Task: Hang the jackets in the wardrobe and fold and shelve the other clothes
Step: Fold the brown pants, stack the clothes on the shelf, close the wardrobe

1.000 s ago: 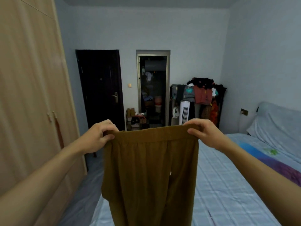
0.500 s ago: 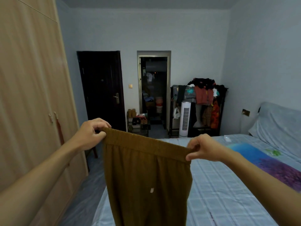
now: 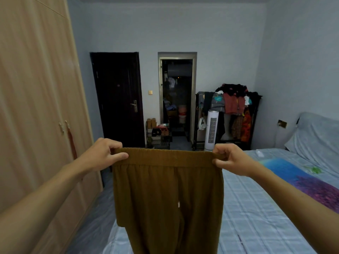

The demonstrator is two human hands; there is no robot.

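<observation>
Since half a second ago the right hand (image 3: 231, 159) has risen, so the waistband that slanted down toward it now runs level between both hands, stretched flat. Largest in view, the wardrobe (image 3: 36, 110) fills the left side, its pale wooden doors closed, two small handles side by side at mid height. To the right lies the bed (image 3: 256, 208) under a light blue checked sheet, with a blue and purple printed cover along its far side. Over the bed's near corner hang the brown trousers (image 3: 167, 198), held up in the air by the elastic waistband, the legs dropping out of the bottom of the frame. Against the far wall stands a clothes rack (image 3: 233, 110) piled with dark and red garments, a white tower fan (image 3: 211, 130) just in front of it, and a dark door (image 3: 117, 99) to the left of an open doorway. The left hand (image 3: 102, 154) pinches the waistband's left end, thumb in front, fingers curled behind; the right hand grips the right end the same way.
</observation>
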